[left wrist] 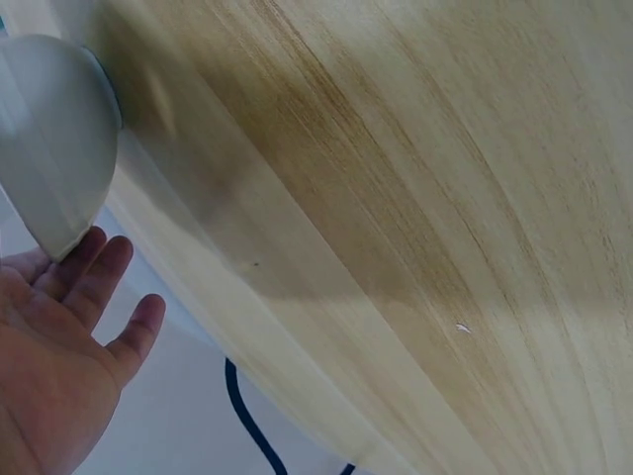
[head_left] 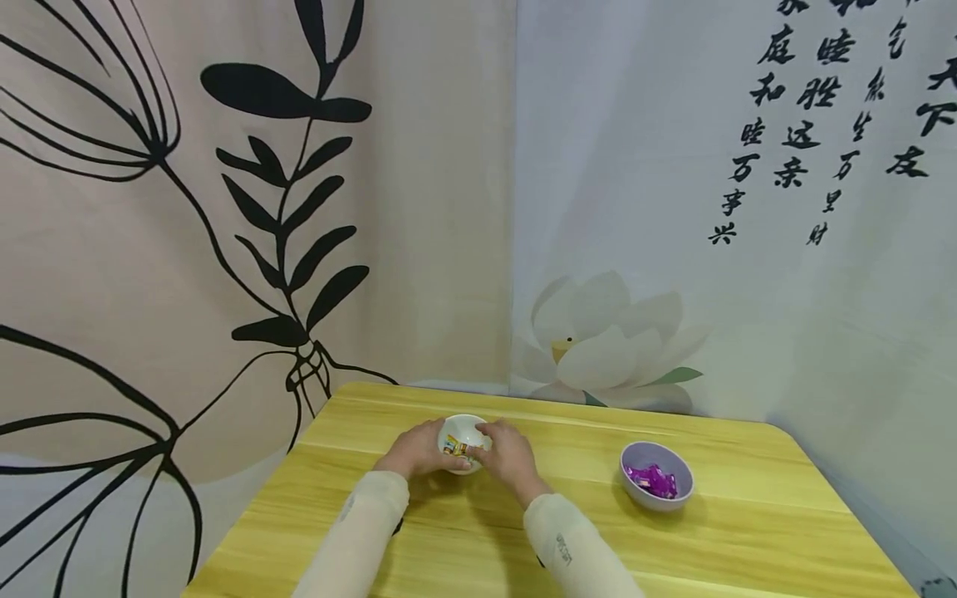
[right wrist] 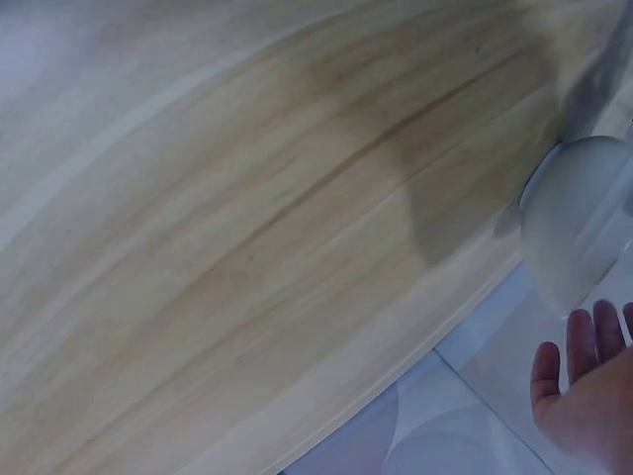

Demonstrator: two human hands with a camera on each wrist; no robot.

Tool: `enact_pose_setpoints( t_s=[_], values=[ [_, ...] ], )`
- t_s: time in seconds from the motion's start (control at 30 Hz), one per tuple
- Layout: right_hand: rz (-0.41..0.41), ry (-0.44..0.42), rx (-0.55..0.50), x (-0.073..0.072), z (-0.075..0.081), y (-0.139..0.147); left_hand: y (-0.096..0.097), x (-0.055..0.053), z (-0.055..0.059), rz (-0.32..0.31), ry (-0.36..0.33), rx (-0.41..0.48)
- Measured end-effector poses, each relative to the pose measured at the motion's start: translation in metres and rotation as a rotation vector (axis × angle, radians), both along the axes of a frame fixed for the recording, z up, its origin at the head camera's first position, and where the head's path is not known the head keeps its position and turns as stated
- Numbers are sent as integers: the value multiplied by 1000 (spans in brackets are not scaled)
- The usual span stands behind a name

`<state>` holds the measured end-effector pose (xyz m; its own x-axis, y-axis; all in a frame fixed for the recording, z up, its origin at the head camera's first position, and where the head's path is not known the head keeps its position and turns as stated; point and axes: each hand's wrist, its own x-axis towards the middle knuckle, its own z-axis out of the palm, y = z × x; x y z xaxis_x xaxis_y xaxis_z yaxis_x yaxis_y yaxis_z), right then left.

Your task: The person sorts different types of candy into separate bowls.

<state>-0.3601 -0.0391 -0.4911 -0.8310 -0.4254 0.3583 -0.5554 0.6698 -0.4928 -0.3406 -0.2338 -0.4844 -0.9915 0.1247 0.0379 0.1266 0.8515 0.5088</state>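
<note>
Near the far edge of the table, both hands are at a white bowl (head_left: 461,427) with yellow-wrapped pieces (head_left: 453,447) inside. My left hand (head_left: 419,451) grips its left side, thumb across the near side. From the right, my right hand (head_left: 512,458) holds the rim, its fingers at the edge. The left wrist view has the bowl's outer wall (left wrist: 59,129) at the upper left, the left fingertips (left wrist: 91,242) right at its rim. At the right of the right wrist view, right fingertips (right wrist: 581,322) meet the rim of the same bowl (right wrist: 574,223).
A lilac bowl (head_left: 634,483) of purple-wrapped pieces (head_left: 655,480) stands on the wooden table (head_left: 748,531), to the right of the hands. Behind the table hang curtains (head_left: 441,208) with printed plants and lettering. A dark cord-like line (left wrist: 242,411) shows beyond the table edge.
</note>
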Motion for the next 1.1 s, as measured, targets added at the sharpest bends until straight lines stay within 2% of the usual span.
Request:
enact_pose_setpoints(
  t_s=[0.1, 0.33, 0.47, 0.63, 0.8, 0.93, 1.1],
  values=[
    [-6, -21, -7, 1, 0, 4, 2, -1, 0, 4, -1, -9],
    [-42, 7, -32, 1, 4, 20, 2, -3, 3, 24, -9, -10],
    [-75, 17, -36, 0, 6, 32, 2, -6, 6, 32, -47, -30],
    [-110, 45, -25, -4, 10, 51, 1, -9, 12, 32, -102, -99],
    [-141, 75, -12, -10, 19, 76, -5, -9, 16, 70, -134, -120],
    [-182, 77, 1, -15, 29, 100, -14, -7, 20, 80, -122, -136],
    [-244, 7, 10, -18, 39, 136, -29, -4, 23, 78, -76, -178]
  ],
)
